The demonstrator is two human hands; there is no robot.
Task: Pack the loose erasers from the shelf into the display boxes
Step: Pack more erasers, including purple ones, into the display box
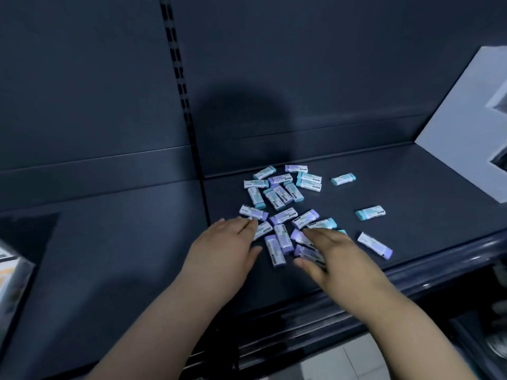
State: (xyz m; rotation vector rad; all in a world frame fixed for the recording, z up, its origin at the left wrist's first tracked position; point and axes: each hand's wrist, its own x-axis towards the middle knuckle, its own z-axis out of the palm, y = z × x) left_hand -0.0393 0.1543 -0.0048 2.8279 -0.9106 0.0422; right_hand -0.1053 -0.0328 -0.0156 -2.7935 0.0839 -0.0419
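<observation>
On the dark shelf (411, 187) lies a loose pile of erasers (282, 204), each in a white paper sleeve with a blue or purple end. The shelf is the biggest thing here, with a dark back wall (301, 64) behind it. At the far right stands a white box (450, 138), tilted, and what is inside it cannot be seen. At the far left edge a corner of another box (11, 275) shows, and its inside is hidden too. No eraser can be seen in either box. Both hands reach into the near side of the pile. The left hand (222, 250) lies flat and open, its fingertips touching a purple eraser (253, 212). The right hand (332, 256) is spread open over a few purple erasers, its fingers curled a little on them. Three erasers lie apart from the pile: a blue one (343, 179) at the back, a blue one (370, 213) to the right, and a purple one (374, 245) near the right hand.
</observation>
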